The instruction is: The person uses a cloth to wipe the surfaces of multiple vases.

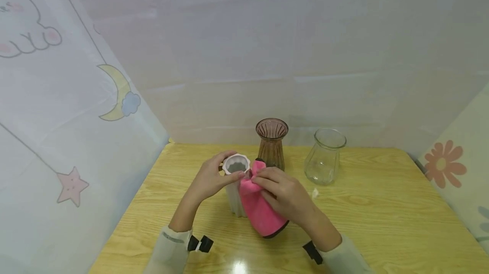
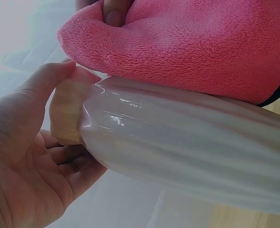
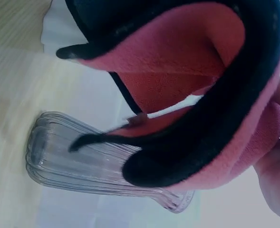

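A ribbed, glossy white vase (image 1: pixel 234 197) with a scalloped rim stands upright on the wooden table. My left hand (image 1: pixel 209 177) grips it at the rim, thumb on the near side and fingers round the far side. Its neck and fluted body show in the left wrist view, lying across that picture. A pink cloth (image 1: pixel 260 213) with dark edging is pinched in my right hand (image 1: pixel 285 193). One bunched end of the cloth is at the vase's rim, and the rest hangs down along its right side. In the right wrist view the cloth (image 3: pixel 178 50) is folded over in loops.
Behind the cloth stands a brownish ribbed glass vase (image 1: pixel 272 149), close to my right hand. Farther right is a clear glass vase (image 1: pixel 323 161). A small white scrap (image 1: pixel 315 193) lies on the table (image 1: pixel 386 219). Printed fabric walls (image 1: pixel 237 53) rise behind and beside it.
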